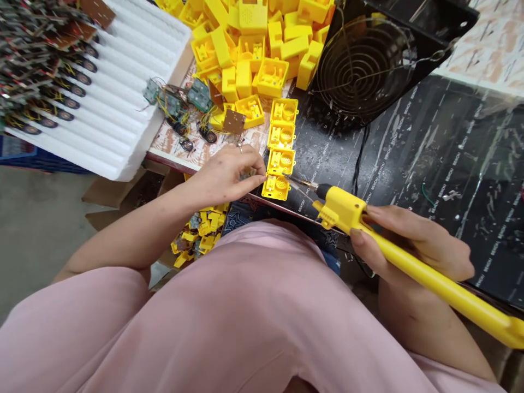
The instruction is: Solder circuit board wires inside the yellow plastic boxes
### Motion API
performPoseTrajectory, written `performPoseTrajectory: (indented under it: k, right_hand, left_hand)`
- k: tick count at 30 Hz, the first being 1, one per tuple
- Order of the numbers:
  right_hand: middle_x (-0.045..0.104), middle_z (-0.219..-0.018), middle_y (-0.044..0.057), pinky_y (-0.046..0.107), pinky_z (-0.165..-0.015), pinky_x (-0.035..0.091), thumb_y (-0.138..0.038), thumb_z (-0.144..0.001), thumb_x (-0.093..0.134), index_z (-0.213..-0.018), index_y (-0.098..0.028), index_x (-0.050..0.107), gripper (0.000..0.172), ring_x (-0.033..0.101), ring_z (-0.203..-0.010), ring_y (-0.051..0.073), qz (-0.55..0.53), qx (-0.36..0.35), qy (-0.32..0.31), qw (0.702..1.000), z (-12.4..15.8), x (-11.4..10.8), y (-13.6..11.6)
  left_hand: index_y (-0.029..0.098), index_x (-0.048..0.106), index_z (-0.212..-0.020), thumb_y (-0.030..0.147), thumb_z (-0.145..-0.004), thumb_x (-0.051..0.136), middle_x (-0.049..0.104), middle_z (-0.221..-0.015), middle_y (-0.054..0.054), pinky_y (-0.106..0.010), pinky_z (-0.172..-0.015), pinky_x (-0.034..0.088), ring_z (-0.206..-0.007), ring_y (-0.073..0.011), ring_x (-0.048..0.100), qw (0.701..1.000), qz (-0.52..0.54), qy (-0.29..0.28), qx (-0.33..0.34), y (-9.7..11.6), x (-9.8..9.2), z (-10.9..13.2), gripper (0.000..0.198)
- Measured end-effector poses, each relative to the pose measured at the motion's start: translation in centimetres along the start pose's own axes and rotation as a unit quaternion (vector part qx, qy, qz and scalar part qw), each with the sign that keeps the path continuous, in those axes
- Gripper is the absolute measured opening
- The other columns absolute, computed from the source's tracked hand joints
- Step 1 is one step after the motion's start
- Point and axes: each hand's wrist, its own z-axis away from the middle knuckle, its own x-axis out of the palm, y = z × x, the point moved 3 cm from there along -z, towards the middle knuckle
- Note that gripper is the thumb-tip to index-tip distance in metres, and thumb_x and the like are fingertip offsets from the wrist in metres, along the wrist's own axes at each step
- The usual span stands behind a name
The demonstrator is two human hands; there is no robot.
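My right hand (pixel 413 245) grips a yellow soldering iron (pixel 347 210) with a trigger-like solder feeder. Its metal tip points left, down at the nearest yellow plastic case (pixel 276 187). That case is the closest of several open cases in a short column, each with a round perforated grille and small metal parts inside. At the left edge of this case, the thumb and index finger of my left hand (pixel 229 172) are pinched together. Whatever they hold, if anything, is too small to make out. A brown circuit board (pixel 234 121) lies beyond my left hand.
Behind the column is a heap of yellow cases (pixel 256 49). A black fan (pixel 364 65) stands at back right on the black bench mat (pixel 409 158). Wired speakers with boards (pixel 200 98) lie beside a white foam tray (pixel 139 71) full of circuit boards. More yellow pieces (pixel 200 234) sit below the edge.
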Motion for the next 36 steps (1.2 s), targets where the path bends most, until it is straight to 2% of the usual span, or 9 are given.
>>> performPoseTrajectory:
  k: [5, 10, 14, 18, 22, 27, 31, 33, 36]
  right_hand:
    - [0.075, -0.077, -0.001, 0.026, -0.045, 0.055, -0.023, -0.094, 0.077, -0.11, -0.029, 0.075, 0.017, 0.072, -0.06, 0.017, -0.074, -0.058, -0.046, 0.994, 0.0, 0.1, 0.4]
    - [0.082, -0.089, 0.0, 0.025, -0.055, 0.061, -0.017, -0.088, 0.081, -0.139, -0.03, 0.068, 0.055, 0.078, -0.069, 0.019, 0.026, -0.064, -0.047, 0.997, -0.6, -0.5, 0.4]
    - [0.08, -0.08, 0.001, 0.024, -0.05, 0.06, -0.011, -0.086, 0.079, -0.138, -0.026, 0.07, 0.055, 0.077, -0.065, 0.019, -0.07, -0.111, -0.067, 0.989, -1.2, -0.5, 0.4]
    - [0.076, -0.074, -0.001, 0.023, -0.047, 0.058, -0.01, -0.086, 0.079, -0.121, -0.027, 0.074, 0.039, 0.075, -0.062, 0.017, -0.109, -0.092, -0.074, 0.987, -0.9, -0.3, 0.9]
    - [0.073, -0.075, 0.0, 0.022, -0.055, 0.061, -0.022, -0.096, 0.073, -0.1, -0.024, 0.072, 0.004, 0.075, -0.067, 0.015, -0.093, -0.086, -0.096, 0.987, 0.0, -0.4, 0.9]
    - [0.073, -0.077, 0.002, 0.023, -0.065, 0.064, -0.031, -0.103, 0.066, -0.084, -0.021, 0.069, 0.021, 0.075, -0.069, 0.014, -0.033, -0.102, -0.168, 0.98, -0.3, -0.2, -0.1]
    - [0.075, -0.082, 0.002, 0.024, -0.07, 0.065, -0.026, -0.102, 0.068, -0.088, -0.022, 0.069, 0.014, 0.076, -0.074, 0.015, -0.022, -0.104, -0.215, 0.971, -1.2, -0.1, -0.5]
    - [0.076, -0.086, 0.002, 0.023, -0.071, 0.065, -0.019, -0.096, 0.076, -0.093, -0.021, 0.069, 0.008, 0.077, -0.076, 0.015, -0.04, -0.132, -0.209, 0.968, -1.6, 0.0, -0.8]
    - [0.077, -0.086, 0.002, 0.025, -0.073, 0.065, -0.01, -0.086, 0.084, -0.096, -0.02, 0.068, 0.021, 0.077, -0.075, 0.016, -0.051, -0.176, -0.189, 0.965, -2.1, 0.1, -1.6]
  left_hand:
    - [0.022, 0.074, -0.086, 0.036, -0.09, 0.058, 0.076, -0.091, -0.005, -0.046, -0.104, 0.046, -0.096, -0.0251, 0.068, 1.0, -0.023, 0.001, -0.002, 0.2, 0.5, 0.8, 0.022]
    - [0.023, 0.074, -0.087, 0.033, -0.097, 0.055, 0.077, -0.086, -0.002, -0.054, -0.113, 0.041, -0.097, -0.0245, 0.067, 0.995, -0.063, 0.077, 0.025, 0.5, 0.7, 0.8, 0.023]
    - [0.025, 0.075, -0.088, 0.033, -0.101, 0.055, 0.078, -0.086, -0.001, -0.056, -0.118, 0.038, -0.091, -0.022, 0.067, 0.988, -0.086, 0.123, 0.048, 0.2, 0.7, 1.1, 0.025]
    - [0.026, 0.074, -0.086, 0.033, -0.101, 0.056, 0.077, -0.081, 0.001, -0.056, -0.119, 0.037, -0.087, -0.0203, 0.067, 0.991, -0.087, 0.09, 0.053, 0.2, 0.5, 1.4, 0.025]
    - [0.025, 0.075, -0.081, 0.032, -0.097, 0.055, 0.077, -0.083, 0.0, -0.056, -0.118, 0.034, -0.093, -0.0213, 0.066, 0.994, -0.081, 0.056, 0.053, 0.6, 0.7, 1.5, 0.026]
    - [0.02, 0.074, -0.079, 0.031, -0.088, 0.056, 0.075, -0.087, -0.004, -0.048, -0.105, 0.04, -0.089, -0.0212, 0.063, 0.995, -0.092, -0.02, 0.021, 1.3, 0.8, 0.6, 0.023]
    - [0.02, 0.071, -0.076, 0.029, -0.085, 0.058, 0.073, -0.082, -0.002, -0.042, -0.098, 0.039, -0.086, -0.0206, 0.063, 0.988, -0.13, -0.084, -0.003, 1.9, 0.6, -0.5, 0.019]
    - [0.02, 0.07, -0.073, 0.028, -0.083, 0.059, 0.071, -0.08, -0.002, -0.041, -0.094, 0.039, -0.085, -0.0205, 0.063, 0.983, -0.149, -0.103, -0.012, 2.1, 0.5, -0.9, 0.017]
    - [0.021, 0.07, -0.072, 0.028, -0.08, 0.06, 0.07, -0.076, 0.0, -0.04, -0.091, 0.038, -0.083, -0.0204, 0.063, 0.977, -0.167, -0.129, -0.023, 2.3, 0.5, -1.3, 0.015]
